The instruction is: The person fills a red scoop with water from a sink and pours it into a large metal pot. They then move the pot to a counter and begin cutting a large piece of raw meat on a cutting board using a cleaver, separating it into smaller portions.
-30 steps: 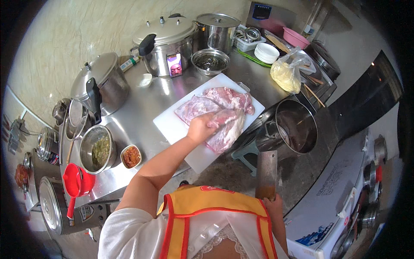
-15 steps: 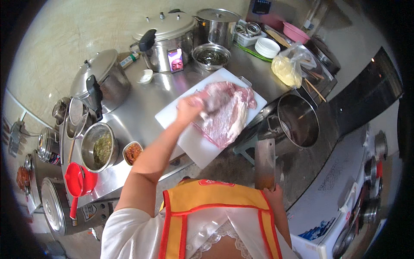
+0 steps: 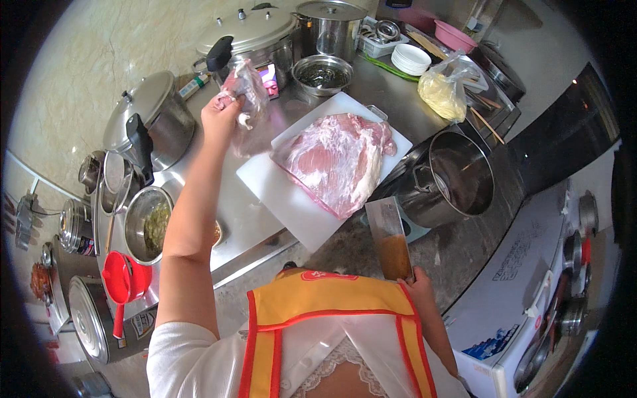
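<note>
My left hand (image 3: 220, 119) is closed on a ragged piece of raw meat (image 3: 249, 93), lifted over the steel counter left of the board. Part of that meat is smeared by motion. A large pink slab of raw meat (image 3: 332, 159) with white fat lies flat on the white cutting board (image 3: 302, 222). Down at the right, near my apron, my right hand (image 3: 419, 292) grips a cleaver (image 3: 390, 242), its broad blade pointing away from me, apart from the board. Its handle is mostly hidden in my fingers.
Pressure cookers (image 3: 249, 33) stand behind and left, with a phone (image 3: 268, 81) by the rear one. Steel bowls (image 3: 323, 74), a red ladle (image 3: 126, 278) and a bagged yellow lump (image 3: 442, 96) surround the board. A deep steel pot (image 3: 461, 176) stands to its right.
My left hand has lifted the smaller meat piece off the slab and carried it left and away from me. The cleaver in my right hand has shifted slightly left and tilted.
</note>
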`<control>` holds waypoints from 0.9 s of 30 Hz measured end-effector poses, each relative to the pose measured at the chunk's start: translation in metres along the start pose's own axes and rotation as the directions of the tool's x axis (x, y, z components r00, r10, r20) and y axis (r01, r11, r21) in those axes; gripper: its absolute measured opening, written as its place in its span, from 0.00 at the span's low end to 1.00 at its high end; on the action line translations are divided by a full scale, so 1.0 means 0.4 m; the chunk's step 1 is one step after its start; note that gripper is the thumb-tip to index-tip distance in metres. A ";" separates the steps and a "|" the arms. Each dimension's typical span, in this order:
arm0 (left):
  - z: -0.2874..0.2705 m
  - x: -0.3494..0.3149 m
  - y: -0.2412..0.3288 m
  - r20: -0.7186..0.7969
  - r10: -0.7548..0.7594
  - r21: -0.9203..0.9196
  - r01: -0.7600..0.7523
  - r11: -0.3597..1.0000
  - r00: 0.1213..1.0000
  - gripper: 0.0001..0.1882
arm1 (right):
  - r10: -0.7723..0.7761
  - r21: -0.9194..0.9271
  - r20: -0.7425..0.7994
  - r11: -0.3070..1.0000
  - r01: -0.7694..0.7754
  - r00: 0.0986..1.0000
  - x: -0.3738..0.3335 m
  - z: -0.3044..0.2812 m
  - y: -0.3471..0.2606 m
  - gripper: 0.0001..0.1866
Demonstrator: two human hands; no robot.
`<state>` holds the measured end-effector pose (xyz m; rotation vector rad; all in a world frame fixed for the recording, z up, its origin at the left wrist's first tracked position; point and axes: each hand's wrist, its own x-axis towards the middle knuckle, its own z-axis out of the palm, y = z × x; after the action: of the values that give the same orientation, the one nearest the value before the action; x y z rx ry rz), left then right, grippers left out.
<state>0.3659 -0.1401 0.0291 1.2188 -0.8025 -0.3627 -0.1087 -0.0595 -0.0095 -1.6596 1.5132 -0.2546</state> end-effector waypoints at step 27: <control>-0.006 -0.548 -0.223 0.531 0.071 0.609 -0.438 0.662 0.845 0.23 | -0.168 -0.089 0.100 0.980 0.177 0.981 0.136 0.116 -0.108 0.17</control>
<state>0.2332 -0.0269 -0.1309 1.7379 -1.6401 -0.0788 -0.0342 -0.0916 -0.0288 -1.8584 1.3327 -0.1970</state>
